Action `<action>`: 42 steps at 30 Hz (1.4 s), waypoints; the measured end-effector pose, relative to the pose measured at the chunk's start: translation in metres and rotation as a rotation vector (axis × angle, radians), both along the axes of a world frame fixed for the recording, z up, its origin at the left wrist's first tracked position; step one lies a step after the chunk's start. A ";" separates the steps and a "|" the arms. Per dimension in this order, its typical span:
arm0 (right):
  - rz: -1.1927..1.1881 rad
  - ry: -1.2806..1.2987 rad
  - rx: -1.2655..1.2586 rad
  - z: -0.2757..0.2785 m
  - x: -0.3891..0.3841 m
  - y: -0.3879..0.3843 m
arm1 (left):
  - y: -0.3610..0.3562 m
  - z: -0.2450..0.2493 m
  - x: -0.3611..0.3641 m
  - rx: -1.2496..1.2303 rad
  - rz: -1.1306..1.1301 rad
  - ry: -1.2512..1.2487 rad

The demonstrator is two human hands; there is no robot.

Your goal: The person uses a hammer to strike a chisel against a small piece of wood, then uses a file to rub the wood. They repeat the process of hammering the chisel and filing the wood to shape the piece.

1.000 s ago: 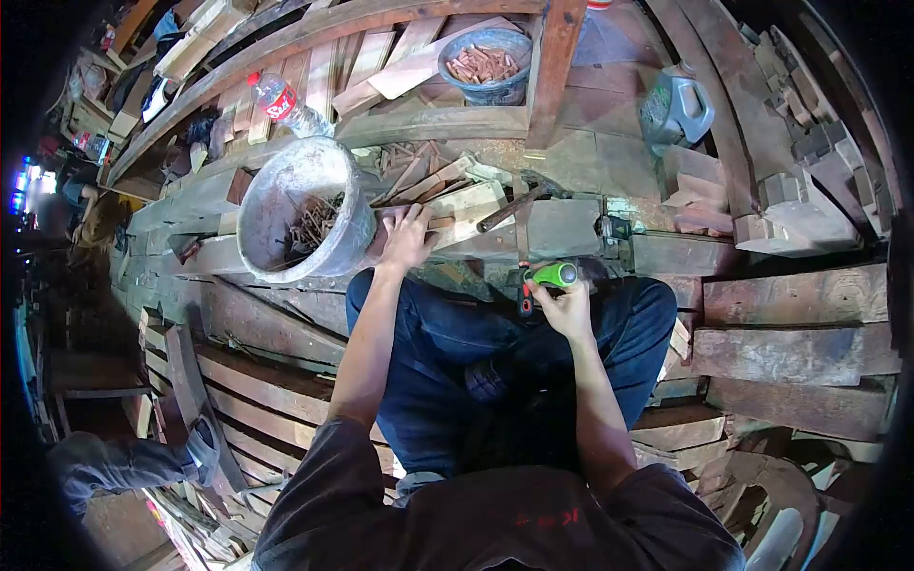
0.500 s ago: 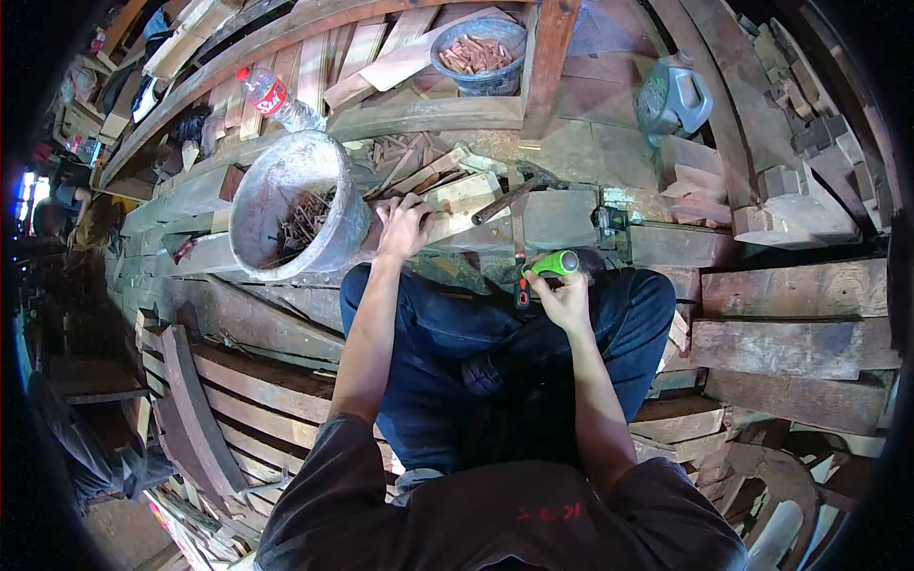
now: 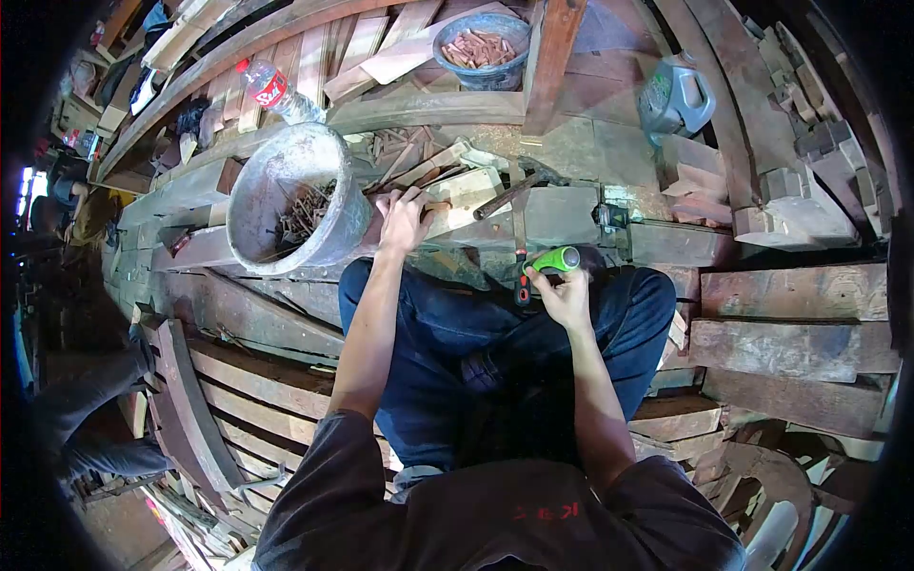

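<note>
My left hand [image 3: 405,221] is beside the grey bucket [image 3: 335,236], fingers curled over the wood on the bench. A small tan wooden piece [image 3: 438,206] shows at its fingertips; how firmly they grip it is hard to see. The bucket leans toward me and holds thin brown nails or sticks [image 3: 307,211]. My right hand [image 3: 568,295] is closed around a green cylindrical tool [image 3: 552,259] above my right knee. Just left of this tool lies a red-and-black handle [image 3: 522,285]. A hammer [image 3: 506,197] rests on the boards between my hands.
Behind the bench stand a blue bucket of wooden pegs [image 3: 484,48], a plastic bottle [image 3: 276,93] and a blue-grey jug [image 3: 678,100]. Wood scraps [image 3: 419,157] lie behind my left hand. Stacked planks [image 3: 790,347] are at right. Another person's legs [image 3: 105,409] show at far left.
My left hand has shifted slightly, its fingers still over the wood. My right hand stays with the green tool. Another person's legs have come further into view at the left.
</note>
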State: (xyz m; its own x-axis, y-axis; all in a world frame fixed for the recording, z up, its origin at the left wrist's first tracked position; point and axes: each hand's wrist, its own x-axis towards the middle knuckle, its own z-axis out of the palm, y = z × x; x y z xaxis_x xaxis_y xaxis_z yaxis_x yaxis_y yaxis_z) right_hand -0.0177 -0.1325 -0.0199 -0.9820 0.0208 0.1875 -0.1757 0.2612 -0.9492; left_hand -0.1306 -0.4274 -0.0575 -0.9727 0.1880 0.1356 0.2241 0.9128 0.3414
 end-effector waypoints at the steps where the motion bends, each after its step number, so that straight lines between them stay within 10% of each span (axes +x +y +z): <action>1: 0.001 0.004 0.018 0.001 0.000 0.000 | 0.000 0.000 -0.001 0.003 -0.006 -0.009; 17: 0.028 0.030 0.089 0.016 0.006 -0.015 | 0.006 0.017 0.009 0.120 0.019 0.033; 24: 0.177 0.133 0.290 0.061 0.007 -0.046 | 0.060 0.144 0.087 0.875 -0.631 -0.008; 38: 0.327 -0.087 0.328 0.080 -0.023 -0.042 | 0.052 0.100 0.086 1.479 -0.209 0.253; 42: 0.411 0.016 0.412 0.085 -0.009 -0.059 | 0.065 0.113 0.095 1.187 -0.296 0.235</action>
